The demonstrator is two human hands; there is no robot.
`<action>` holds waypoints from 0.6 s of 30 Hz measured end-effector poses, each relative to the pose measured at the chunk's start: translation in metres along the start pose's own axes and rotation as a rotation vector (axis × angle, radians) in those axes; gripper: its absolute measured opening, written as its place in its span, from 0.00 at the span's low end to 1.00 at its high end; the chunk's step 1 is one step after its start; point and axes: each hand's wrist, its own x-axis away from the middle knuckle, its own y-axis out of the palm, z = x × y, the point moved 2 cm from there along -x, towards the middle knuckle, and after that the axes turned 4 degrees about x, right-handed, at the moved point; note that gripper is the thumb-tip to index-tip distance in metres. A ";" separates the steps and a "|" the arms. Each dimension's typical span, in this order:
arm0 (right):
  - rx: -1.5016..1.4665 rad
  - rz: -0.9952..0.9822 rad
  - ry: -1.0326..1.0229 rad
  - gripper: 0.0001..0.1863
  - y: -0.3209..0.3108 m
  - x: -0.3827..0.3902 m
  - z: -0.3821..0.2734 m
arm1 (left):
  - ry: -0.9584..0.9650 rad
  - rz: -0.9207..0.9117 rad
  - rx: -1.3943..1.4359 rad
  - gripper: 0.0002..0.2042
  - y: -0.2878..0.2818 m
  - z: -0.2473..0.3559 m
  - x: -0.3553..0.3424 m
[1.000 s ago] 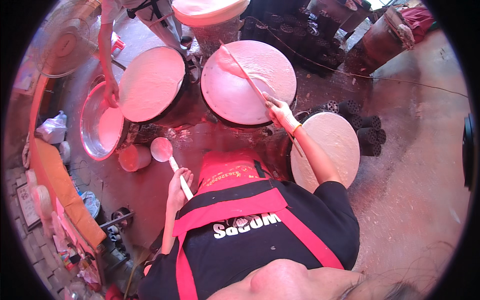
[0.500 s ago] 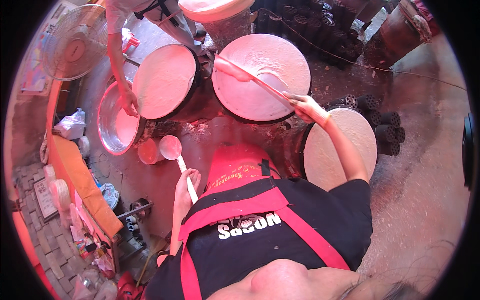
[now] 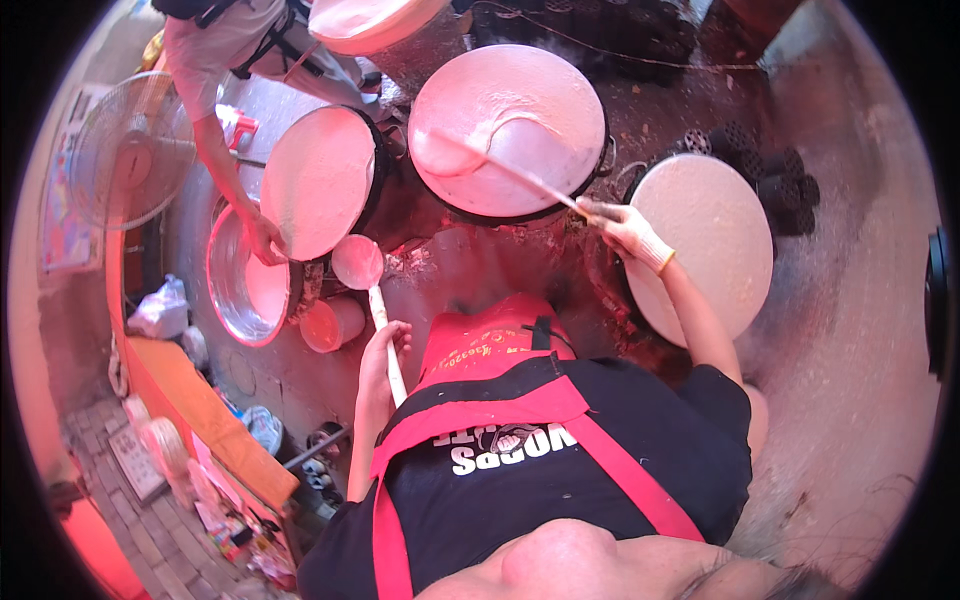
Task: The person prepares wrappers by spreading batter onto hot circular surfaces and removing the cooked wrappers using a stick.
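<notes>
My right hand [image 3: 622,225], in a pale glove, grips a long thin spreader stick [image 3: 510,172] whose far end lies in wet batter on the middle round griddle [image 3: 540,90]. A curved streak of batter runs across that griddle's left half. My left hand [image 3: 383,350] holds the white handle of a ladle [image 3: 358,262], its round bowl full of pale batter and hanging between the griddles and a metal basin [image 3: 230,300]. I wear a black shirt and a red apron.
Another person's hand [image 3: 262,236] rests at the edge of the left griddle [image 3: 318,180]. A third round griddle [image 3: 715,245] lies at my right. A small batter bowl [image 3: 330,325], an electric fan [image 3: 130,150] and dark briquettes [image 3: 780,175] stand around.
The spreader's far end has swept toward the left side of the middle griddle, leaving a curved batter streak. The ladle has risen slightly toward the griddles. The view shifted a little.
</notes>
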 end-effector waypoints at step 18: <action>-0.305 0.689 -0.316 0.25 0.318 -0.101 0.006 | 0.171 -0.371 -0.542 0.07 -0.144 0.113 -0.049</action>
